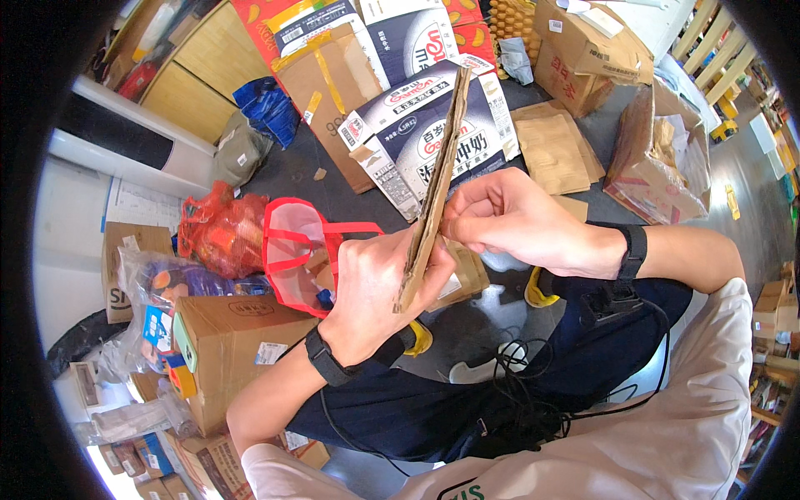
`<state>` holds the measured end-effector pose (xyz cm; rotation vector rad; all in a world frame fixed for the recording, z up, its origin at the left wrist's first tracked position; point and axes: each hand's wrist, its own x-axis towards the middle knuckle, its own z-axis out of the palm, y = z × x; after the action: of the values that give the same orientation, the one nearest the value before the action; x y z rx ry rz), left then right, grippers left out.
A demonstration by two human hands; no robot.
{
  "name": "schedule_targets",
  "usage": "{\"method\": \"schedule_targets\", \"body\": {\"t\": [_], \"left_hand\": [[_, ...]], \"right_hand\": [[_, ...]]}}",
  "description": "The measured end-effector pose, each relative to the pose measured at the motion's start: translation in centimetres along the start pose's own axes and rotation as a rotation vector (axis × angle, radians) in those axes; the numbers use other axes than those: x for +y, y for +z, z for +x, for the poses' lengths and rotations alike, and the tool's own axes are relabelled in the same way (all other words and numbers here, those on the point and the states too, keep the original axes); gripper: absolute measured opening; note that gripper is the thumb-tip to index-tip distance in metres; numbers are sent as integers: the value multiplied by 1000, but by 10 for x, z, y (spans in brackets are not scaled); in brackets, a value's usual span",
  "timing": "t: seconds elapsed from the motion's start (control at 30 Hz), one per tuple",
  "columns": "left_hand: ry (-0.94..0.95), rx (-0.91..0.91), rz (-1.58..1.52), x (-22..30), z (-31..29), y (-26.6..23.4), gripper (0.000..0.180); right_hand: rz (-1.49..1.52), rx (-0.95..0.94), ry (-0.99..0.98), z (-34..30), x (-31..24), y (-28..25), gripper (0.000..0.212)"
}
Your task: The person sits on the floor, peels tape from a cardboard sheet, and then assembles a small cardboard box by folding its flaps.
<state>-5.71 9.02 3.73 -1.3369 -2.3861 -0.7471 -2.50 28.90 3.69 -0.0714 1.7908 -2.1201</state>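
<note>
A flattened piece of brown cardboard (442,171) stands tilted before me, seen edge-on, with its layers folded together. My left hand (373,271) is wrapped round its lower part. Against its right side my right hand (525,223) is closed in a pinch; the cardboard's edge and my own fingers hide whatever is between the fingertips. Beyond my hands, flattened blue-and-white printed cartons (392,117) lie on the floor, overlapping a brown flattened carton (327,108).
Left of my hands stand a red-trimmed bag (287,271), a red net sack (221,237) and a brown box (229,354). At the right are an open carton (658,179), stacked boxes (587,50) and flat brown paper pieces (557,150). Black cables (521,375) hang over my lap.
</note>
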Motion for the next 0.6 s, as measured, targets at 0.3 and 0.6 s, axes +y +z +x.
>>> {"method": "schedule_targets", "body": {"t": [0.3,0.6], "left_hand": [[111,33,21,-7,2,-3,9],[138,90,327,-2,-9,-5,16]], "right_hand": [[71,69,81,-2,-5,9,14],[91,-49,45,-3,-12,3,13]]}}
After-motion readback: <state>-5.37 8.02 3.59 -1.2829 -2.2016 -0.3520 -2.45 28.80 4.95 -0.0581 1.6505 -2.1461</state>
